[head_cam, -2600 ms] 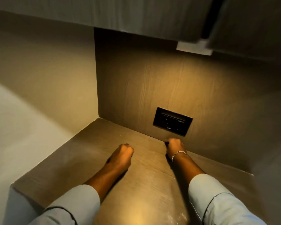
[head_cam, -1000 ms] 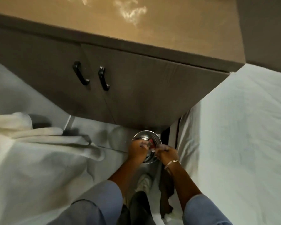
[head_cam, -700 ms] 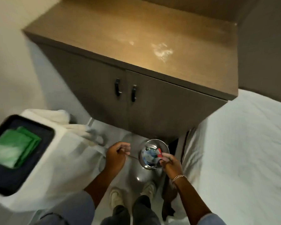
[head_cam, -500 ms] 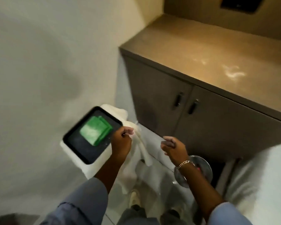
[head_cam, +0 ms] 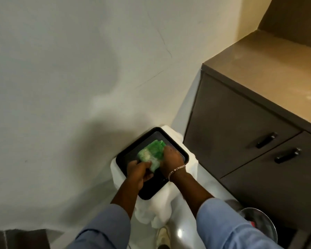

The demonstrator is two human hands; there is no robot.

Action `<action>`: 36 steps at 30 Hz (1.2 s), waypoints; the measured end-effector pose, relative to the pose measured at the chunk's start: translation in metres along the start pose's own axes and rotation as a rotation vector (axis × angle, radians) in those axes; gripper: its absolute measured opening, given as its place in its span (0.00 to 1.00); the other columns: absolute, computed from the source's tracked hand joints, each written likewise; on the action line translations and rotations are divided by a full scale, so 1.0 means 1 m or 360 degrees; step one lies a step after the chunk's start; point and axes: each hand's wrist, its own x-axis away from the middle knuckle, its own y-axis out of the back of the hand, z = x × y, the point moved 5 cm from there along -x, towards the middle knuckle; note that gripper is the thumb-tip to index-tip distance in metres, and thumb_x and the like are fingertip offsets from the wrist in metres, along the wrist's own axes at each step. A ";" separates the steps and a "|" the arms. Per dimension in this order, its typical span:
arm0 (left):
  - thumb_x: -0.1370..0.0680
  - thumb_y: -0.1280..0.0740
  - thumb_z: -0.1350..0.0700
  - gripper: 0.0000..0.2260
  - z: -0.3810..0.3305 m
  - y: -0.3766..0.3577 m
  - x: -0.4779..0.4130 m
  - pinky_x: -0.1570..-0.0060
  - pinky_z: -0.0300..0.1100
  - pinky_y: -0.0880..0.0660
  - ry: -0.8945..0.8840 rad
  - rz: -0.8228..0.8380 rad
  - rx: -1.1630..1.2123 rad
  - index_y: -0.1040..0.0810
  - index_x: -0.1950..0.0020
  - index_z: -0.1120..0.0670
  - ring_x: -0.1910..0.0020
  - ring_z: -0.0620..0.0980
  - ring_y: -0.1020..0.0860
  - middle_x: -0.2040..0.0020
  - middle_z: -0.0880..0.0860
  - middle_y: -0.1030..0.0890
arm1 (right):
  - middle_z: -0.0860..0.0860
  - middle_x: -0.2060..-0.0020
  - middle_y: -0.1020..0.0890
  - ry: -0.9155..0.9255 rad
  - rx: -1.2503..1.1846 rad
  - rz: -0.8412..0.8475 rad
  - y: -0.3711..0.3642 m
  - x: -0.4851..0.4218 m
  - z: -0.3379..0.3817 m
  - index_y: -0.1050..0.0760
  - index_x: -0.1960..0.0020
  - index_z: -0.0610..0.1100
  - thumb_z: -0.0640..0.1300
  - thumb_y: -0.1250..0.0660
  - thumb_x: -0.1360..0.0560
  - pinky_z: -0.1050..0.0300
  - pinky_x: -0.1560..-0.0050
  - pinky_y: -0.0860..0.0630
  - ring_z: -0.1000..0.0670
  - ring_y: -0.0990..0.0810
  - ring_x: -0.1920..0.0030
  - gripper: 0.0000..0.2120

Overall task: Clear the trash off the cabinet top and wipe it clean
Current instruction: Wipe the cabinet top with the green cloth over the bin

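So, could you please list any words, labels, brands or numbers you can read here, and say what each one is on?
None can be read. The green cloth, black tray, cabinet and wall show no print. The red item in the metal bin is too blurred to tell.

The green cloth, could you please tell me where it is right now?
In the head view, the green cloth lies in the black tray beside the cabinet, with the left hand and right hand on it.

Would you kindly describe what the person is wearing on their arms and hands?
Both forearms are bare below light blue sleeves pushed up toward the elbows. The right hand has a thin silver chain bracelet at the wrist; the left hand wears nothing.
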 end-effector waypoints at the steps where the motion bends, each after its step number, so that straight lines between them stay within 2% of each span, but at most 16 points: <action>1: 0.27 0.29 0.64 0.12 0.002 0.000 -0.001 0.76 0.39 0.24 0.0033 0.0010 0.0034 0.21 0.45 0.64 0.66 0.55 0.21 0.60 0.60 0.18 | 0.39 0.48 0.20 -0.0038 -0.0164 -0.0049 0.003 0.003 -0.005 0.29 0.44 0.39 0.39 0.34 0.31 0.49 0.47 0.26 0.37 0.22 0.46 0.16; 4: 0.29 0.29 0.65 0.10 0.003 -0.011 0.002 0.74 0.40 0.25 -0.0018 0.0083 0.0066 0.19 0.49 0.64 0.71 0.54 0.21 0.66 0.57 0.18 | 0.42 0.54 0.19 -0.0131 -0.0549 -0.0137 0.014 0.016 -0.022 0.29 0.50 0.41 0.33 0.36 0.33 0.53 0.55 0.25 0.40 0.21 0.53 0.13; 7: 0.32 0.32 0.69 0.15 -0.004 -0.040 0.019 0.63 0.47 0.19 -0.0180 0.0412 0.0235 0.19 0.46 0.64 0.61 0.58 0.16 0.59 0.60 0.16 | 0.47 0.57 0.20 -0.0204 -0.0929 -0.0307 0.032 0.037 -0.041 0.27 0.46 0.43 0.32 0.32 0.34 0.67 0.58 0.27 0.46 0.21 0.57 0.17; 10: 0.35 0.34 0.69 0.20 -0.009 -0.080 0.041 0.60 0.49 0.18 -0.0252 0.0724 0.0263 0.21 0.43 0.63 0.57 0.58 0.16 0.55 0.60 0.15 | 0.47 0.57 0.20 -0.0286 -0.1364 -0.0530 0.059 0.064 -0.071 0.26 0.45 0.44 0.32 0.28 0.35 0.56 0.51 0.23 0.47 0.21 0.56 0.20; 12: 0.36 0.35 0.70 0.20 -0.001 -0.113 0.056 0.61 0.50 0.17 -0.0212 0.0903 0.0187 0.21 0.45 0.61 0.57 0.56 0.15 0.55 0.58 0.14 | 0.48 0.54 0.21 -0.0422 -0.1586 -0.0654 0.077 0.090 -0.105 0.27 0.44 0.46 0.32 0.27 0.35 0.56 0.50 0.23 0.51 0.23 0.54 0.23; 14: 0.36 0.35 0.70 0.21 0.015 -0.147 0.068 0.55 0.55 0.17 -0.0140 0.1115 0.0018 0.21 0.44 0.59 0.52 0.57 0.16 0.51 0.59 0.15 | 0.47 0.51 0.21 -0.0606 -0.1910 -0.0617 0.089 0.116 -0.142 0.29 0.41 0.45 0.32 0.28 0.37 0.59 0.55 0.22 0.52 0.22 0.54 0.27; 16: 0.35 0.33 0.69 0.25 0.042 -0.186 0.081 0.47 0.60 0.22 -0.0071 0.1290 -0.0226 0.24 0.38 0.60 0.46 0.61 0.19 0.44 0.63 0.19 | 0.43 0.49 0.20 -0.0777 -0.2302 -0.0504 0.095 0.145 -0.183 0.28 0.39 0.42 0.33 0.28 0.40 0.53 0.55 0.21 0.47 0.20 0.52 0.29; 17: 0.35 0.33 0.69 0.26 0.059 -0.206 0.087 0.48 0.60 0.22 -0.0050 0.1334 -0.0363 0.25 0.37 0.60 0.45 0.62 0.20 0.42 0.65 0.20 | 0.41 0.48 0.19 -0.0837 -0.2457 -0.0483 0.097 0.162 -0.204 0.28 0.38 0.39 0.32 0.28 0.39 0.50 0.52 0.21 0.43 0.19 0.50 0.29; 20: 0.36 0.31 0.67 0.21 0.116 -0.257 0.100 0.60 0.50 0.17 -0.0072 0.1366 -0.0728 0.23 0.44 0.53 0.52 0.56 0.17 0.46 0.59 0.19 | 0.38 0.50 0.18 -0.1007 -0.2518 -0.0614 0.097 0.210 -0.265 0.25 0.42 0.35 0.28 0.29 0.33 0.48 0.53 0.19 0.41 0.18 0.53 0.21; 22: 0.33 0.27 0.66 0.22 0.165 -0.288 0.108 0.56 0.52 0.17 0.0011 0.1456 -0.0953 0.25 0.41 0.54 0.49 0.58 0.18 0.43 0.59 0.19 | 0.37 0.52 0.18 -0.1188 -0.2470 -0.0744 0.090 0.243 -0.310 0.23 0.46 0.33 0.26 0.31 0.33 0.44 0.53 0.19 0.40 0.18 0.55 0.16; 24: 0.26 0.28 0.60 0.20 0.215 -0.310 0.109 0.48 0.55 0.19 0.0209 0.1580 -0.1205 0.27 0.35 0.55 0.42 0.60 0.19 0.40 0.58 0.20 | 0.34 0.49 0.20 -0.1354 -0.2458 -0.0843 0.077 0.271 -0.353 0.24 0.45 0.29 0.23 0.33 0.34 0.35 0.44 0.24 0.37 0.21 0.51 0.18; 26: 0.23 0.32 0.52 0.11 0.260 -0.329 0.099 0.52 0.50 0.18 0.0334 0.1563 -0.1407 0.24 0.41 0.51 0.46 0.55 0.18 0.45 0.55 0.19 | 0.35 0.52 0.19 -0.1502 -0.2433 -0.0929 0.057 0.294 -0.398 0.22 0.47 0.31 0.23 0.34 0.35 0.37 0.46 0.24 0.37 0.21 0.51 0.17; 28: 0.22 0.34 0.51 0.04 0.295 -0.347 0.072 0.55 0.49 0.21 0.0215 0.1332 -0.1498 0.23 0.50 0.50 0.55 0.54 0.19 0.51 0.57 0.19 | 0.39 0.56 0.16 -0.1619 -0.2394 -0.1013 0.033 0.307 -0.440 0.20 0.51 0.37 0.22 0.34 0.35 0.42 0.51 0.20 0.38 0.19 0.54 0.17; 29: 0.22 0.34 0.51 0.06 0.313 -0.353 0.052 0.51 0.50 0.21 0.0121 0.1168 -0.1583 0.22 0.50 0.53 0.55 0.56 0.20 0.51 0.59 0.19 | 0.38 0.54 0.17 -0.1694 -0.2371 -0.1069 0.018 0.310 -0.462 0.21 0.50 0.36 0.23 0.33 0.35 0.40 0.50 0.20 0.37 0.19 0.52 0.17; 32: 0.21 0.37 0.49 0.18 0.372 -0.364 -0.007 0.37 0.49 0.28 -0.0054 0.0871 -0.2004 0.25 0.36 0.59 0.38 0.61 0.23 0.37 0.62 0.21 | 0.34 0.49 0.19 -0.1853 -0.2299 -0.1238 -0.031 0.310 -0.519 0.23 0.46 0.32 0.23 0.31 0.35 0.33 0.43 0.25 0.31 0.21 0.45 0.18; 36: 0.21 0.39 0.42 0.29 0.454 -0.374 -0.071 0.33 0.46 0.33 0.0156 0.0918 -0.2151 0.37 0.25 0.57 0.29 0.60 0.30 0.27 0.60 0.30 | 0.33 0.46 0.20 -0.1958 -0.2319 -0.1388 -0.079 0.299 -0.568 0.22 0.47 0.33 0.23 0.31 0.35 0.34 0.42 0.24 0.33 0.20 0.46 0.17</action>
